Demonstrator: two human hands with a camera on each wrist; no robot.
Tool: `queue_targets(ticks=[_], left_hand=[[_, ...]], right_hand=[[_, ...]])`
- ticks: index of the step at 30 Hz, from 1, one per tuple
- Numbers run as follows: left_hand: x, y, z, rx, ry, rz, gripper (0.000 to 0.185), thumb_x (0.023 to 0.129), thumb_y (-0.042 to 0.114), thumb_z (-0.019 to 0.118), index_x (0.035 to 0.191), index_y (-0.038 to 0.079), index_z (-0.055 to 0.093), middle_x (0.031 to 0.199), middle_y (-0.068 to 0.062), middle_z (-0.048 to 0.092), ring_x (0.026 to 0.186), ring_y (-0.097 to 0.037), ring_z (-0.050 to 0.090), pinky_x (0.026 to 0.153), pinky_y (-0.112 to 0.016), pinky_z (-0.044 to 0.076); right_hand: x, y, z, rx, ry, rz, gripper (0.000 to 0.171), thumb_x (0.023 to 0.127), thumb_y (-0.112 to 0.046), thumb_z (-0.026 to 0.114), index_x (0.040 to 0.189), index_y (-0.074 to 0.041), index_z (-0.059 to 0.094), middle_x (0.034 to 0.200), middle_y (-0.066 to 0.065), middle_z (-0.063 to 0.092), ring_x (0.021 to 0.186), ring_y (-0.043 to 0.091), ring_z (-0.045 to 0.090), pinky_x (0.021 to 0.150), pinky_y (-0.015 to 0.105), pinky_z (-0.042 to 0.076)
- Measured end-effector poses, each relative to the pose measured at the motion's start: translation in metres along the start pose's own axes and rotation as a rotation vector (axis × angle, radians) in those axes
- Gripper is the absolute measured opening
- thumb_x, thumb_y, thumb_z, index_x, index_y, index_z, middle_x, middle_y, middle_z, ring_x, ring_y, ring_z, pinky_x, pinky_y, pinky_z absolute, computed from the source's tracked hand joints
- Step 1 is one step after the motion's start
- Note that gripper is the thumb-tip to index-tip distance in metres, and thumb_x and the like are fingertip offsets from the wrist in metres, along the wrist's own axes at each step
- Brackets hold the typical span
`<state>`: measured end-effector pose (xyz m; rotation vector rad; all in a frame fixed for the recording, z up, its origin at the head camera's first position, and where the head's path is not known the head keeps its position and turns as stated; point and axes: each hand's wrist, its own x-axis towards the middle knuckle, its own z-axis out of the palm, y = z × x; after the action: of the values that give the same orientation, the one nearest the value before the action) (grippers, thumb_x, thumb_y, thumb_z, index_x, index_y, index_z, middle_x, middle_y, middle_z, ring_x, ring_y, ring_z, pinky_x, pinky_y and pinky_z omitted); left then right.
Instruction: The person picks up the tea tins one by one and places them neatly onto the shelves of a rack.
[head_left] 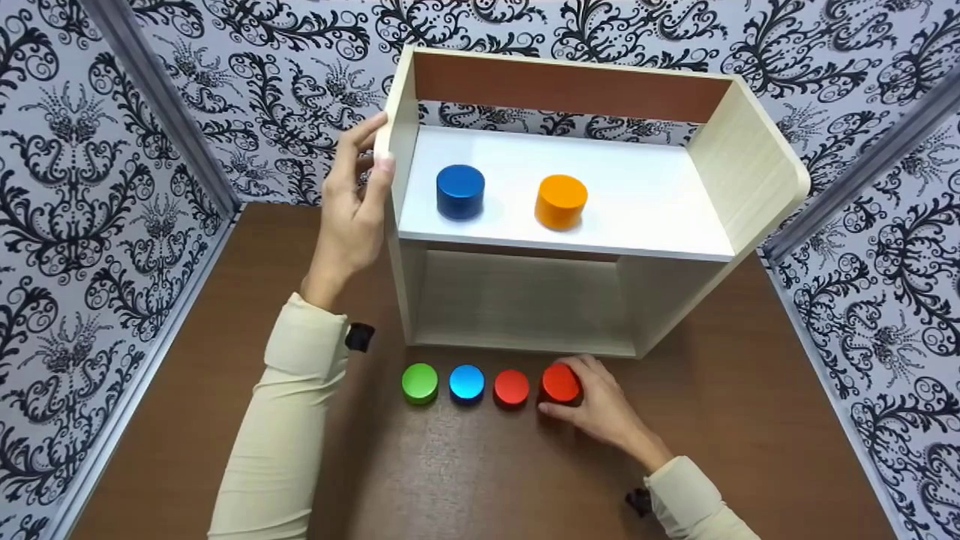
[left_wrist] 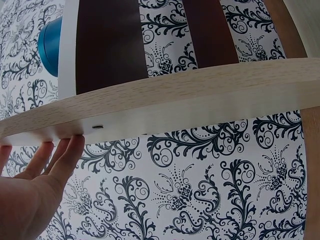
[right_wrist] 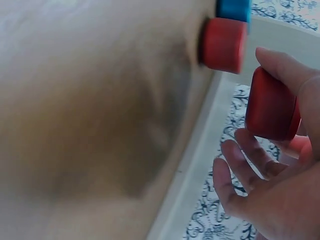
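Observation:
My right hand (head_left: 600, 401) grips a red cylinder (head_left: 561, 382) between thumb and fingers, at the right end of a row on the brown table. In the right wrist view this red cylinder (right_wrist: 271, 106) appears raised off the tabletop. Left of it stand another red cylinder (head_left: 511, 388), a light blue one (head_left: 466, 384) and a green one (head_left: 420, 383). My left hand (head_left: 351, 202) touches the left side panel of a wooden shelf (head_left: 396, 112). The left wrist view shows its fingertips (left_wrist: 75, 145) against the panel's outer face.
On the shelf's white upper board (head_left: 637, 195) stand a dark blue cylinder (head_left: 460, 193) and an orange cylinder (head_left: 561, 202). The lower compartment (head_left: 517, 300) opens toward the row. Patterned walls (head_left: 75, 187) enclose the brown table (head_left: 465, 480) at the back and sides.

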<state>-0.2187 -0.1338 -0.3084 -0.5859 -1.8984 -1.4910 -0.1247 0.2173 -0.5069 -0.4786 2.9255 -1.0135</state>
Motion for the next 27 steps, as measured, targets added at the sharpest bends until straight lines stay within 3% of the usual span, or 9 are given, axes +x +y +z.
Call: queue_targets(ticks=[18,27], left_hand=[[0.001,0.000,0.000,0.000,-0.009,-0.003,0.044,0.104,0.022,0.049,0.144,0.004,0.049,0.128,-0.016,0.061,0.105,-0.029,0.060,0.083,-0.036,0.054],[0.000,0.000,0.000,-0.006,-0.005,-0.002,0.044,0.104,0.022,0.049,0.144,0.004,0.049,0.126,-0.017,0.061,0.104,-0.031,0.061,0.082,-0.035,0.054]], right_hand=[[0.003,-0.024,-0.039,0.029,-0.077,0.019,0.061,0.077,-0.037,0.089,0.127,-0.014,0.063,0.112,-0.001,0.058,0.098,0.020,0.056,0.082,0.036,0.056],[0.003,-0.035,-0.058,-0.007,-0.053,-0.050,0.058,0.076,-0.038,0.090,0.123,-0.015,0.063,0.108,-0.003,0.055,0.095,0.018,0.054,0.079,0.036,0.055]])
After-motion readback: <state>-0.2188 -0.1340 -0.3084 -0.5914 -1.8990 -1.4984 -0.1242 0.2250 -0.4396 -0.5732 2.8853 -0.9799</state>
